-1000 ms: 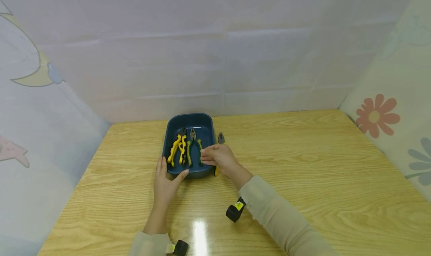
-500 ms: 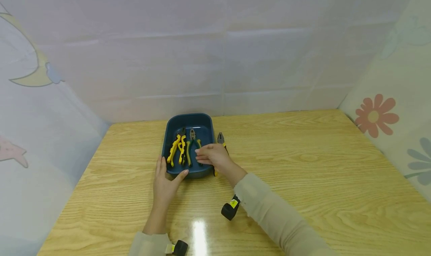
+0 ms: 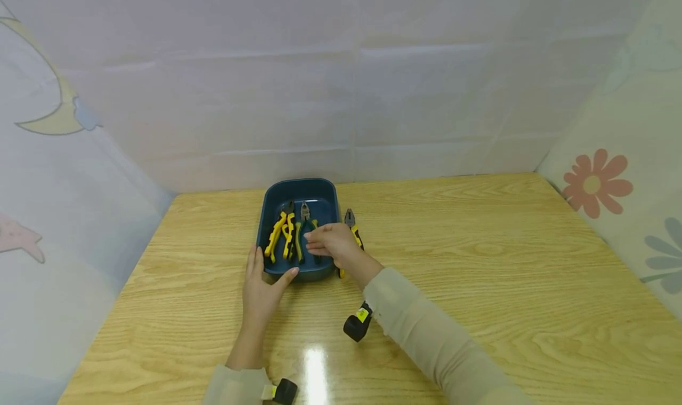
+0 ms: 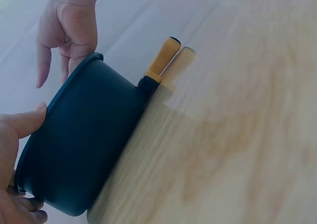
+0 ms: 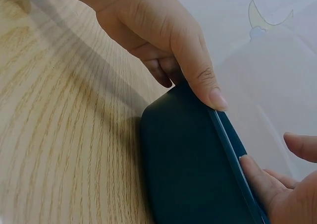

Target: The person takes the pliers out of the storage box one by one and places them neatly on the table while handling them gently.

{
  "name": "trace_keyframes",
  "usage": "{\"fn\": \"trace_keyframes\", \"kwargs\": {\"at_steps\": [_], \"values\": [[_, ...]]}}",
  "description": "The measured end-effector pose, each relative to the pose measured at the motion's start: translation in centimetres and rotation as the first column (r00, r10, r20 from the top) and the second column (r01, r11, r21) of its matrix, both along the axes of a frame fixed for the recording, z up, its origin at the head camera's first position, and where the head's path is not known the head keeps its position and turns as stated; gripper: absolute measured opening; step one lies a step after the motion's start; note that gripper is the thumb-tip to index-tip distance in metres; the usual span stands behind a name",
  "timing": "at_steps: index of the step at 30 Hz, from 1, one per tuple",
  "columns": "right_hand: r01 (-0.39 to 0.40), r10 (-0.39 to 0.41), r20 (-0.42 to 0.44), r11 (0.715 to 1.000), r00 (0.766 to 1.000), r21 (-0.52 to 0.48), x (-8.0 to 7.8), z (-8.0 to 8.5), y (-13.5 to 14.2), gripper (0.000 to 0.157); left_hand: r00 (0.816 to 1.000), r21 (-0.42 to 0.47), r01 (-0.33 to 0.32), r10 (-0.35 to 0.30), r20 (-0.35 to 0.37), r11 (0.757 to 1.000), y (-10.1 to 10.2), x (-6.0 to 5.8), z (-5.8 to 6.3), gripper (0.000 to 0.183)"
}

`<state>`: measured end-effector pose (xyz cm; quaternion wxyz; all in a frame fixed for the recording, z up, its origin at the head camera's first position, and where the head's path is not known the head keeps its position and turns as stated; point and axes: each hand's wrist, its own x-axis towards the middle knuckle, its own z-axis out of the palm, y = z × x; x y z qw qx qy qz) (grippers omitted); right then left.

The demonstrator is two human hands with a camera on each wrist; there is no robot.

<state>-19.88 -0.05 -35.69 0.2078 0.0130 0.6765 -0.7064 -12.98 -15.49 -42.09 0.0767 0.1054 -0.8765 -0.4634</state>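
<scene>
A dark blue plastic bin (image 3: 269, 215) sits on the wooden table. Inside, on its left, lie pliers with yellow-and-black handles (image 3: 275, 234). Beside them are pliers with green-and-yellow handles (image 3: 299, 239), partly covered by my right hand. My left hand (image 3: 262, 289) grips the bin's near left corner, thumb on the front rim and fingers around the side. My right hand (image 3: 338, 245) hangs over the bin's right rim, fingers extended inward, with nothing visible in them. Another pair of yellow-and-black pliers (image 3: 350, 218) lies on the table against the bin's right side, partly behind that hand.
The wooden table (image 3: 469, 257) extends to both sides of the bin. A pale wall covering (image 3: 426, 109) stands close behind the bin, with printed sheets on the left and right sides. Black wrist cameras (image 3: 357, 328) are strapped to both sleeves.
My right hand has shifted a little left and farther over the bin, uncovering more of the pliers on the table. The left hand and the bin have stayed in place.
</scene>
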Motion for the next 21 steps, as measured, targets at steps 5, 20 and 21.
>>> {"fn": "trace_keyframes", "kwargs": {"at_steps": [5,20,21], "values": [[0.005,-0.005,-0.008,1.0,1.0,0.009,-0.5,-0.6,-0.3,0.024,1.0,0.006,0.002,-0.002,-0.012,1.0,0.1,0.0,0.0,0.093],[0.031,-0.034,0.027,0.996,0.999,0.085,-1.8,-1.8,-1.1,0.024,1.0,0.013,0.012,-0.012,-0.007,1.0,0.2,-0.1,0.1,0.093],[0.033,-0.036,0.028,0.995,0.999,0.092,-1.8,-1.8,-1.1,0.024,1.0,0.013,0.012,-0.012,-0.004,1.0,0.1,-0.1,0.0,0.093]]}}
